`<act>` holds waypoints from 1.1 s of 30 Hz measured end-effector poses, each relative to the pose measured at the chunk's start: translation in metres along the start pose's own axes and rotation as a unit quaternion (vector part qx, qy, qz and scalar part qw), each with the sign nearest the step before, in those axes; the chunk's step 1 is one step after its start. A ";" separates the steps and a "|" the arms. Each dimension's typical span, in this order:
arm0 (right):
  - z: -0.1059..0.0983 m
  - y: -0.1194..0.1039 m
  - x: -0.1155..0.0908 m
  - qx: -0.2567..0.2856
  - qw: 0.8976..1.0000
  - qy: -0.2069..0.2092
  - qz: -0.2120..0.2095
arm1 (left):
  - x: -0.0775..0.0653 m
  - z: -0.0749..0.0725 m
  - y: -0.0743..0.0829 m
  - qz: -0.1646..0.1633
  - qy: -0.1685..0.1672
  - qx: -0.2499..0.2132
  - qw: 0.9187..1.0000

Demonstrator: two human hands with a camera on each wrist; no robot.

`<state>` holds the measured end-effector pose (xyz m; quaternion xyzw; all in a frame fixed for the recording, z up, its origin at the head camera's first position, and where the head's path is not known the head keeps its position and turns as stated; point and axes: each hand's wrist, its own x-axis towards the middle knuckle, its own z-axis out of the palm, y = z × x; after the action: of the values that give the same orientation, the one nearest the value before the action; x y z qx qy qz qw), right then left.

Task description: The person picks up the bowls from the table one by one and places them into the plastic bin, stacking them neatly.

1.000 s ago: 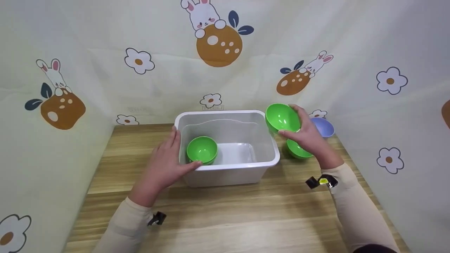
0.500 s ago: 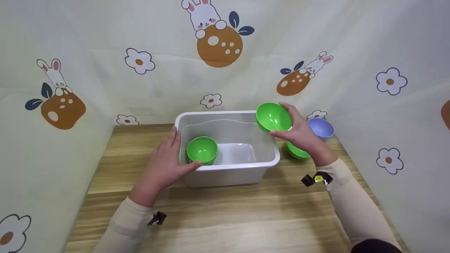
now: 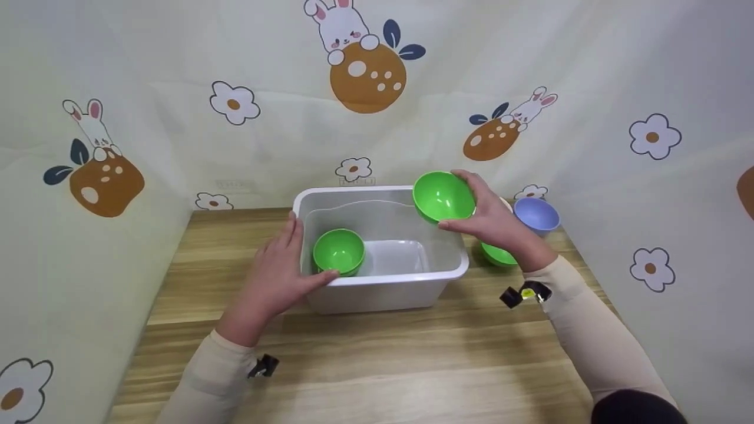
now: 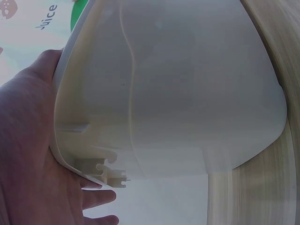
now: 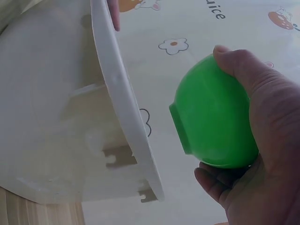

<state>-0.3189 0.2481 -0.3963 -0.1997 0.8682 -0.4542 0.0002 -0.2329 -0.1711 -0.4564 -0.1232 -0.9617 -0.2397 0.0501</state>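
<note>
A white plastic bin [image 3: 377, 294] stands in the middle of the table, with a green bowl [image 3: 340, 250] at the left of its inside. On the bin's near left corner rests my left hand [image 3: 274, 265], its fingers straight along the left rim and its thumb over the front rim. My right hand [image 3: 489, 215] grips the rim of another green bowl [image 3: 443, 197] between thumb and fingers, above the bin's back right part. In the right wrist view this held bowl [image 5: 213, 117] shows its rounded outside and foot, apart from the bin's rim [image 5: 122, 89].
Right of the bin, a green bowl [image 3: 499, 254] sits on the wooden table [image 3: 377, 359], partly hidden under my right hand. Behind my right wrist is a blue bowl [image 3: 537, 215]. A printed curtain [image 3: 265, 147] encloses the table at the back and sides.
My right hand has moved left with the green bowl, from beside the bin's right rim to above its inside. The left hand and the bin have stayed put.
</note>
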 end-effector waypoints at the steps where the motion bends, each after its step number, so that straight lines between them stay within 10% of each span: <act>1: 0.000 -0.001 0.001 0.000 1.000 -0.004 0.000 | 0.000 0.000 0.000 0.001 0.000 0.000 1.000; 33: 0.017 -0.024 0.026 -0.027 0.996 -0.076 -0.029 | 0.000 -0.001 -0.001 0.003 0.004 0.002 1.000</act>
<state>-0.3319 0.2135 -0.3831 -0.2586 0.8716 -0.4139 0.0472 -0.2331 -0.1721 -0.4559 -0.1254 -0.9615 -0.2383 0.0545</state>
